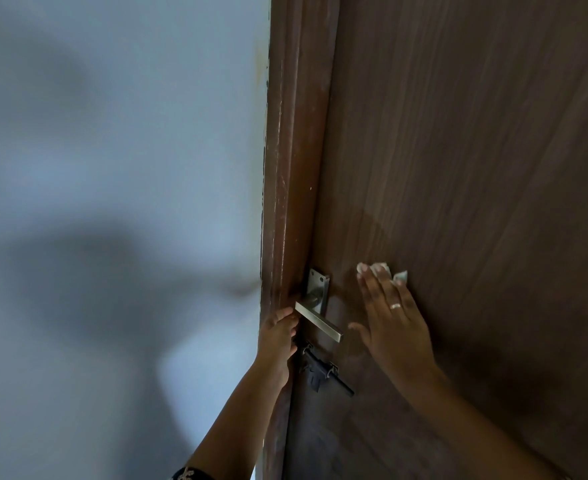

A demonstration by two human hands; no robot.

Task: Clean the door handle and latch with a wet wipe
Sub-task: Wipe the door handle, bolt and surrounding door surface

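Note:
A silver lever door handle on its metal plate sits on a brown wooden door. Just below it is a dark sliding latch. My right hand lies flat on the door to the right of the handle, fingers spread, pressing a white wet wipe against the wood; only the wipe's edges show past my fingertips. My left hand grips the door's edge beside the handle, fingers curled around it.
A brown door frame runs along the door's left edge. Left of it is a pale blue wall crossed by soft shadows.

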